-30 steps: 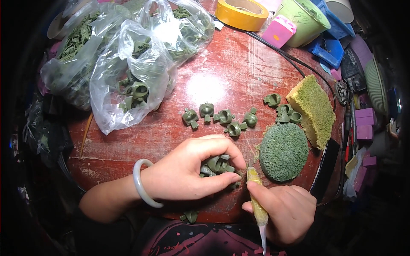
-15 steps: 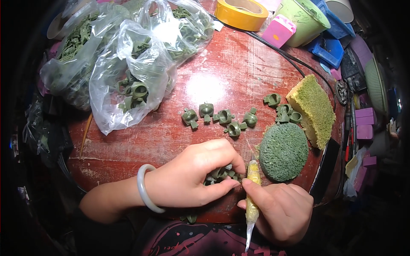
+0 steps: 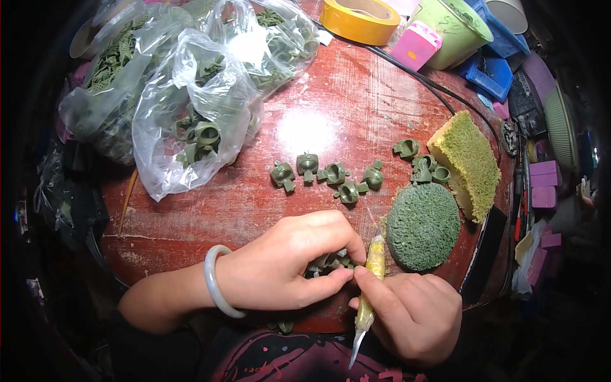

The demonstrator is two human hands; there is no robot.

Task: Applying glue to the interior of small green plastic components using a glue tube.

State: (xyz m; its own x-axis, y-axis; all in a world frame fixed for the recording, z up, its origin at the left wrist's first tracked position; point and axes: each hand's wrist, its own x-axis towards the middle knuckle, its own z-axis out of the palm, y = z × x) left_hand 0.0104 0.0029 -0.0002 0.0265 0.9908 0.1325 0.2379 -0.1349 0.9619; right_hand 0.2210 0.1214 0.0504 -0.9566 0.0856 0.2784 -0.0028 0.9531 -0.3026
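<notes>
Near the front edge of the red table, my left hand point(image 3: 289, 258) is closed, its fingers curled round small dark-green moulded pieces point(image 3: 332, 260); how many it holds is partly hidden. My right hand point(image 3: 410, 312) is closed on a slim hand tool point(image 3: 369, 290) with a handle wrapped in yellowish clear tape and a whitish tail. The tool's narrow upper end points away from me, beside the round green sponge point(image 3: 423, 227). The tips of my right fingers meet my left fingertips at the edge of a green piece. A pale bangle point(image 3: 216, 280) circles my left wrist.
Several green pieces point(image 3: 334, 174) lie beyond my hands, more beside the sponge. A yellow-green sponge block point(image 3: 471, 167) stands at right. Clear plastic bags point(image 3: 184, 114) of green pieces fill the far left. Yellow tape point(image 3: 359, 22), black cables point(image 3: 420, 77) and a green bucket point(image 3: 455, 38) are at the back.
My right hand has shifted slightly left with the tool, whose tail end has swung left. Its fingertips have come closer to my left fingers. My left hand has barely moved.
</notes>
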